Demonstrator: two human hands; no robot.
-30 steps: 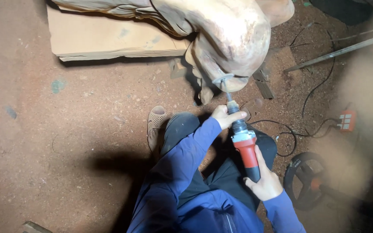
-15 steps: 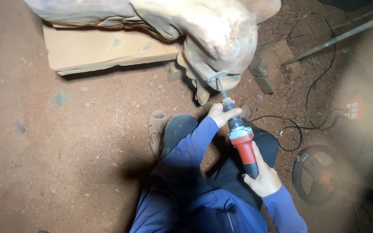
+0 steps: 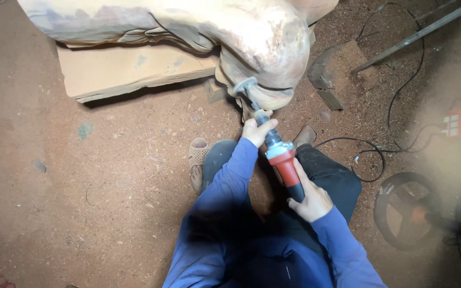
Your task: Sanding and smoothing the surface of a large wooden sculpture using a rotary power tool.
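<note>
A large carved wooden piece [image 3: 252, 37] rests on a flat wooden slab [image 3: 129, 72] at the top of the head view. I hold a red and grey die grinder [image 3: 283, 162] with both hands. My left hand [image 3: 256, 132] grips its grey neck near the front. My right hand [image 3: 309, 200] wraps the red body at the rear. The grinder's long shaft ends in a small disc [image 3: 244, 85] that touches the lower edge of the carved wood. My sleeves are blue and my knees are bent below the tool.
Reddish sawdust covers the floor. A black power cord [image 3: 380, 154] loops to the right toward an orange socket block [image 3: 454, 124]. A round black and orange device [image 3: 406, 208] lies at right. A metal rod [image 3: 417, 34] crosses the top right. Small wood blocks [image 3: 326, 80] lie beside the carving.
The grinder's disc has shifted left along the lower edge of the carving, and both hands moved left and up with the tool. The view has shifted slightly too.
</note>
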